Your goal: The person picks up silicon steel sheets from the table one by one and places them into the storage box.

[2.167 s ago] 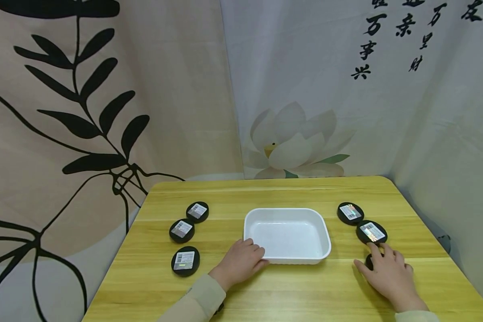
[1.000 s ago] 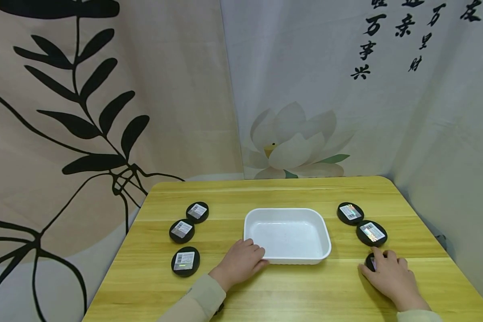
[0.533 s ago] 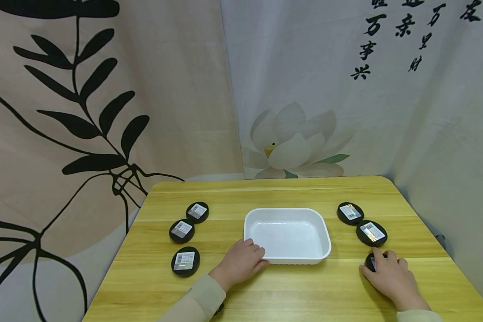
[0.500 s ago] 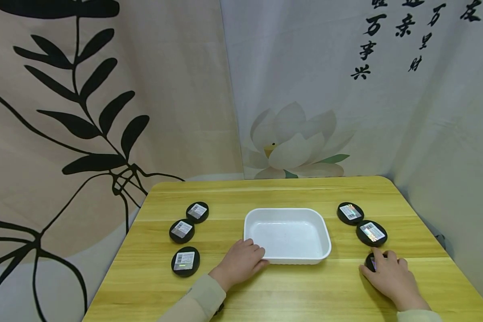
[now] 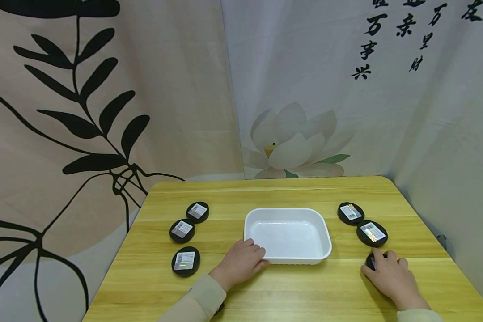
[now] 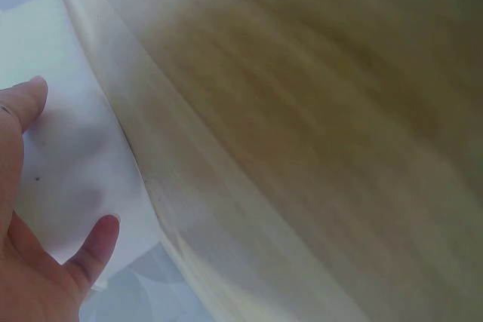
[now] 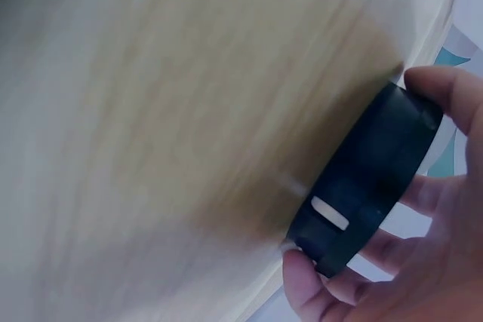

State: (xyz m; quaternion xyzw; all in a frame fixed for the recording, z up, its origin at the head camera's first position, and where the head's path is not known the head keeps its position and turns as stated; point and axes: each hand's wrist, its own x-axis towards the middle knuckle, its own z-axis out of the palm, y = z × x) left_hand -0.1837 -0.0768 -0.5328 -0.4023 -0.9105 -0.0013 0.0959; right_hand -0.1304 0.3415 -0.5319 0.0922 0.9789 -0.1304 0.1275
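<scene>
A white rectangular tray (image 5: 287, 261) lies in the middle of the wooden table. My left hand (image 5: 242, 264) holds its near left corner, the fingers bent over the rim and the thumb low along the front. In the left wrist view, thumb and a finger (image 6: 98, 246) rest spread against the white wall. My right hand (image 5: 392, 275) grips a flat round black container (image 7: 370, 179) by its edge, thumb on one side and fingertips on the other. Most of its labelled top is hidden by the fingers in the head view. A white mark shows on its side.
Two more black round containers, a near one (image 5: 372, 233) and a far one (image 5: 350, 213), lie just beyond my right hand. Three others stand left of the tray: front (image 5: 185, 261), middle (image 5: 182, 230) and back (image 5: 197, 212). Printed cloth (image 5: 306, 89) hangs behind the table.
My right hand has drawn slightly towards me and its fingers have closed in around the black container, off the neighbouring one. The left hand and tray have stayed put.
</scene>
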